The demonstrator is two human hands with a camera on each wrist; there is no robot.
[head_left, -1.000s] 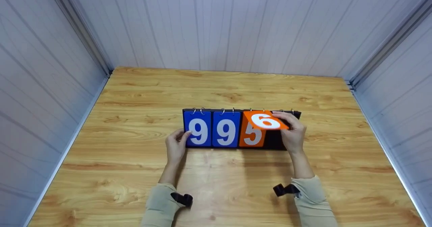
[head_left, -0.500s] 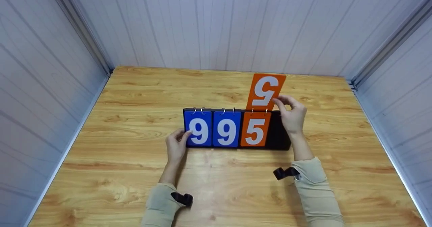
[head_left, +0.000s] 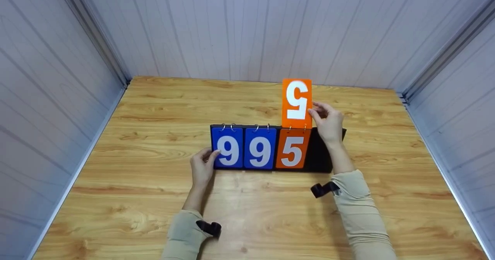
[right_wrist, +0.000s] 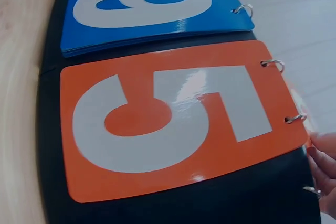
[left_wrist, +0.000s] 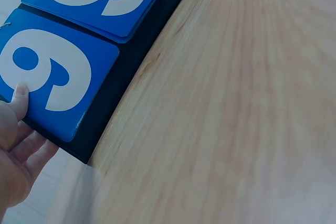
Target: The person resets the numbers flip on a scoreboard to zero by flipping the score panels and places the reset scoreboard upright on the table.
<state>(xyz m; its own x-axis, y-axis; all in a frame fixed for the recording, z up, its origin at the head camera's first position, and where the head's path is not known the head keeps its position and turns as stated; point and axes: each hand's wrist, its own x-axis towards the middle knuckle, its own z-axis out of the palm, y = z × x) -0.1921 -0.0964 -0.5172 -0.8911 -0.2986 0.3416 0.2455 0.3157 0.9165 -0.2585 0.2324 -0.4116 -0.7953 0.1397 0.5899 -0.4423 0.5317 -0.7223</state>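
The flip scoreboard [head_left: 319,153] is on the wooden surface [head_left: 247,213], and its long side runs from left to right before the person. The raised orange card [head_left: 297,103], with its 5 upside down, points up from the metal rings [right_wrist: 300,118] at the top edge, above the hanging orange card [head_left: 292,149], which shows an upright 5. The long axis of the raised card goes away from the person, nearly in line with the hanging one. It lies just to the left of the right hand [head_left: 330,125], the nearer one, whose thumb and fingers pinch its right edge. The left hand [head_left: 202,168], well apart from this card, grips the scoreboard's left end, with the thumb over the outer blue card [head_left: 229,149].
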